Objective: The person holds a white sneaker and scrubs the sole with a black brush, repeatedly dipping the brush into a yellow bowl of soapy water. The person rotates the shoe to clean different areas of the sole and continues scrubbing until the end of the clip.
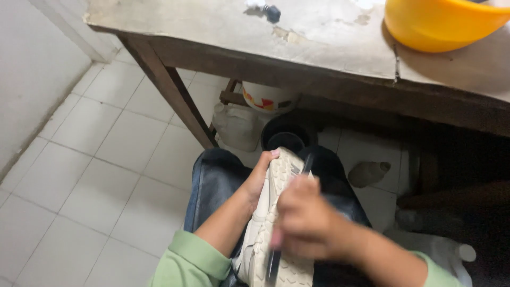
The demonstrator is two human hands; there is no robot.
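A white shoe (273, 212) lies sole-up across my lap, over blue jeans (218, 180). My left hand (259, 175) grips the shoe's side near its toe, fingers curled over the edge. My right hand (304, 220) is closed around a thin dark tool (307, 162) that runs along the sole; the hand is blurred. Both arms wear green sleeves.
A worn wooden table (255, 32) stands ahead with an orange bowl (435, 24) on it. Under it are a white printed bowl (265, 98), a dark pot (287, 138), a pale bag (234, 125) and a plastic bottle (369, 172). White floor tiles (101, 159) lie to the left.
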